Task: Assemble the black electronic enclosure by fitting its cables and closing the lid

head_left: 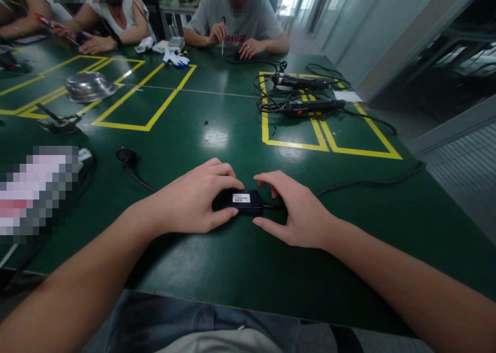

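Observation:
A small black in-line cord box (pixel 247 202) with a white printed label lies on the green table in front of me. My left hand (pixel 201 195) is closed around its left end, thumb at the near side and fingers at the far side. Curved about the right end, my right hand (pixel 292 208) keeps its thumb and fingers apart, with a gap to the box. A black cord (pixel 382 182) runs from the box under my right hand and off to the right. On the left, a black plug (pixel 127 157) lies on its cord, which passes behind my left hand.
Two black handheld power tools (pixel 306 81) with coiled cords lie at the back right. Further left are a metal bowl (pixel 90 87), a dark stand (pixel 58 119) and white-blue gloves (pixel 176 58). A person (pixel 236 25) holding a screwdriver sits opposite; others sit at the left.

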A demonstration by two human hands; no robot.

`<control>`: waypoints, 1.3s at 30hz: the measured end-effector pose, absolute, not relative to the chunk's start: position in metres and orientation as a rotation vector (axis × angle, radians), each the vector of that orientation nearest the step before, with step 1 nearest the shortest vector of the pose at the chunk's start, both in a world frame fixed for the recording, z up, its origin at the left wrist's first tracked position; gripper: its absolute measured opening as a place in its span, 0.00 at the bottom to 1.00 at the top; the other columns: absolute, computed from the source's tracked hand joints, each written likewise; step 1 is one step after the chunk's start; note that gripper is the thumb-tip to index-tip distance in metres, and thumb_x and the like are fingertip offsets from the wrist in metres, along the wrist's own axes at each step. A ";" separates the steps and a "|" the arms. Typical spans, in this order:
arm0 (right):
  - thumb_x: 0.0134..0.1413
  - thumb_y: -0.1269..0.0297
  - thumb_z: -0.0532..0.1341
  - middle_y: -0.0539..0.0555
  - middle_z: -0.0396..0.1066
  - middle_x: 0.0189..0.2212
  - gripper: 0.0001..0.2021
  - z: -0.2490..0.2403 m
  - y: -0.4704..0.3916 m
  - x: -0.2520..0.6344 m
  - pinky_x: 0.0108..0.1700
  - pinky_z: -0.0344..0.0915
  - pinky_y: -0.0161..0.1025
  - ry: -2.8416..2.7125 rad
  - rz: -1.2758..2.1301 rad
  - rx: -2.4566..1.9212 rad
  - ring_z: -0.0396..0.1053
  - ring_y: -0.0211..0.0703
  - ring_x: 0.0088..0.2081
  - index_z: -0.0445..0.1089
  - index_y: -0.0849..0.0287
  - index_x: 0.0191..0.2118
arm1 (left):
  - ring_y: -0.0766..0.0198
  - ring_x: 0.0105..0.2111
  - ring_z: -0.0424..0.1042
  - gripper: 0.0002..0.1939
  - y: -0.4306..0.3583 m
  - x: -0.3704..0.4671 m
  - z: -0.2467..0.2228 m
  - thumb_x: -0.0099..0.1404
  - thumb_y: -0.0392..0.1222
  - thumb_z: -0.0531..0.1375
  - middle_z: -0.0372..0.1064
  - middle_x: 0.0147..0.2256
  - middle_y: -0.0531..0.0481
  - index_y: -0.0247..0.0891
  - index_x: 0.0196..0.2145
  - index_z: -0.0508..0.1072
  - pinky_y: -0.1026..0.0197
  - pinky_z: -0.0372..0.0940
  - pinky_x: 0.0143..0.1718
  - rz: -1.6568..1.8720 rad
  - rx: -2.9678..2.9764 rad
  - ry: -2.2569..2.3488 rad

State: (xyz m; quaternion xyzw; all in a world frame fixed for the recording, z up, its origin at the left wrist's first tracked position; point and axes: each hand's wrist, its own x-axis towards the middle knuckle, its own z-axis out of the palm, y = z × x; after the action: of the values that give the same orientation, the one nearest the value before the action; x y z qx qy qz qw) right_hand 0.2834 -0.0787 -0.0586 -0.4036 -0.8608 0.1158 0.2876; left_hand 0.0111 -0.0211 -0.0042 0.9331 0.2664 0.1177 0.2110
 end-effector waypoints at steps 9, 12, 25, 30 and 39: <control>0.70 0.58 0.67 0.63 0.79 0.48 0.12 -0.058 -0.076 0.283 0.49 0.78 0.54 -2.343 0.293 -1.024 0.79 0.57 0.47 0.72 0.58 0.51 | 0.51 0.48 0.75 0.17 -0.019 0.011 -0.009 0.71 0.44 0.68 0.77 0.47 0.44 0.41 0.56 0.82 0.51 0.70 0.53 0.267 2.631 0.716; 0.70 0.58 0.67 0.63 0.79 0.47 0.11 -0.058 -0.076 0.283 0.48 0.78 0.55 -2.336 0.306 -1.022 0.79 0.58 0.47 0.73 0.59 0.50 | 0.51 0.48 0.75 0.17 -0.021 0.012 -0.010 0.72 0.44 0.68 0.77 0.47 0.44 0.41 0.56 0.82 0.51 0.70 0.52 0.274 2.637 0.717; 0.70 0.60 0.68 0.61 0.80 0.47 0.08 -0.055 -0.077 0.284 0.49 0.78 0.53 -2.305 0.363 -1.025 0.79 0.55 0.46 0.73 0.56 0.49 | 0.52 0.45 0.73 0.17 -0.026 0.017 -0.005 0.74 0.44 0.67 0.73 0.44 0.45 0.40 0.57 0.82 0.52 0.69 0.47 0.198 2.668 0.763; 0.69 0.61 0.68 0.60 0.81 0.47 0.08 -0.054 -0.077 0.284 0.49 0.79 0.52 -2.291 0.394 -1.041 0.80 0.56 0.47 0.74 0.54 0.49 | 0.52 0.44 0.73 0.16 -0.027 0.019 -0.006 0.75 0.43 0.66 0.72 0.45 0.44 0.39 0.57 0.81 0.53 0.68 0.46 0.194 2.691 0.762; 0.69 0.60 0.67 0.60 0.81 0.47 0.11 -0.057 -0.077 0.285 0.48 0.77 0.52 -2.311 0.364 -1.052 0.80 0.56 0.47 0.74 0.54 0.53 | 0.52 0.46 0.74 0.18 -0.026 0.018 -0.008 0.74 0.42 0.66 0.72 0.47 0.43 0.38 0.59 0.79 0.53 0.69 0.48 0.186 2.579 0.785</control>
State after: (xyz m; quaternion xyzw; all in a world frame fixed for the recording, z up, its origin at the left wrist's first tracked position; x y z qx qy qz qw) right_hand 0.2849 -0.0774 -0.0575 -0.3932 -0.8638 0.1361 0.2841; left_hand 0.0179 -0.0261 -0.0075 0.9314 0.2834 0.0672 0.2181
